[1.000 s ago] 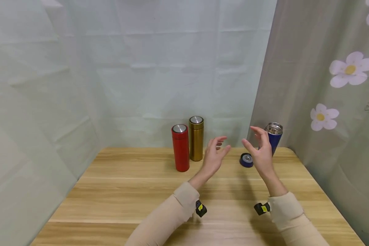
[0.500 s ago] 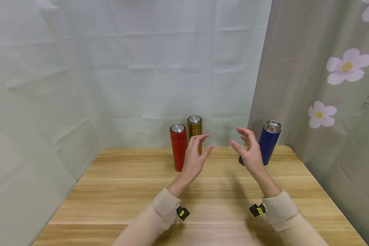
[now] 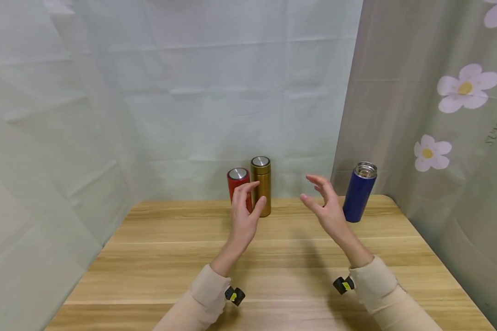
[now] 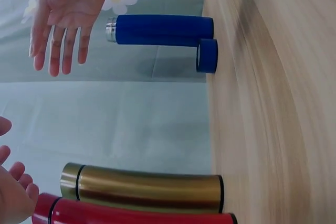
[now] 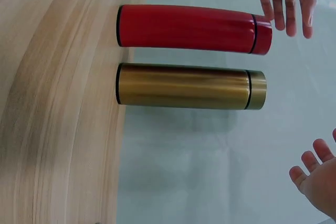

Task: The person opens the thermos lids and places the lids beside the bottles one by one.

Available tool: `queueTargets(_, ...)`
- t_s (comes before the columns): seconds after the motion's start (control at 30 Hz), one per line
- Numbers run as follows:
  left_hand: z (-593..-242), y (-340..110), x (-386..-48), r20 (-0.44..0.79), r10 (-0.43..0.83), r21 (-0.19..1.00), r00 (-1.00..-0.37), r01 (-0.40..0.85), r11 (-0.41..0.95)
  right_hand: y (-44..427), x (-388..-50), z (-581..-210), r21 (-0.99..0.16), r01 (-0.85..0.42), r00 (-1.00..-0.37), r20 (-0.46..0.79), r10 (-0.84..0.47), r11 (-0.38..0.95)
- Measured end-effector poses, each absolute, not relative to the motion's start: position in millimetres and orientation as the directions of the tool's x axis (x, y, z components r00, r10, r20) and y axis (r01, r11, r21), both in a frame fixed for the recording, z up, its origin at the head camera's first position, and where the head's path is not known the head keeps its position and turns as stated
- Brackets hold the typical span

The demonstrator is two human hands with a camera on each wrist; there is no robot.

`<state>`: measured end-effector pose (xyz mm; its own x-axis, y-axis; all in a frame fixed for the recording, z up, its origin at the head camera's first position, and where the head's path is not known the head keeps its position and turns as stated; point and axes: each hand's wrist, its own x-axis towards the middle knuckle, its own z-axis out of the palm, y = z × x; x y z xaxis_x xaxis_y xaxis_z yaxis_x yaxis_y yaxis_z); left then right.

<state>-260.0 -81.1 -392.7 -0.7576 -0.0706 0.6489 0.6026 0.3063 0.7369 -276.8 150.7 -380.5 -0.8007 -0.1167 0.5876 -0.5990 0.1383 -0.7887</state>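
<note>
Both hands hover above the table with fingers loosely bent and nothing in them. In the head view my left hand [image 3: 242,223] is in front of a red thermos [image 3: 237,184] and partly covers it. A gold thermos [image 3: 263,188] stands just behind to the right; both have their lids on. My right hand [image 3: 329,211] is left of an upright blue thermos [image 3: 358,197], whose steel mouth is uncovered. The blue lid [image 4: 208,56] sits on the table beside that thermos in the left wrist view; in the head view my right hand hides it.
A wooden table [image 3: 182,257] lies under the hands. Pale cloth [image 3: 215,101] hangs behind it and to the left. On the right hangs a curtain [image 3: 397,115] with printed flowers. Each sleeve cuff has a small black device near it.
My left hand has moved left, from right of the gold thermos to in front of the red one. My right hand has shifted left, uncovering the blue thermos and hiding its lid.
</note>
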Motion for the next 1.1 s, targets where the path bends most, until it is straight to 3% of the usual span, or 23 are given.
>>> queueTargets(0.63, -409, -122, -271, 0.559, -0.308, 0.829, -0.770, 0.510, 0.230, 134, -269, -387, -0.775, -0.582, -0.812, 0.540, -0.221, 0.245)
queueTargets(0.87, -417, -131, -280, 0.496, -0.297, 0.869, -0.816, 0.462, 0.179, 130, -270, -389, -0.759, -0.601, -0.798, 0.554, -0.237, 0.250)
queueTargets(1.1, -425, -149, -294, 0.351, -0.194, 0.933, -0.916, 0.326, 0.154, 124, -270, -388, -0.759, -0.605, -0.793, 0.549, -0.264, 0.238)
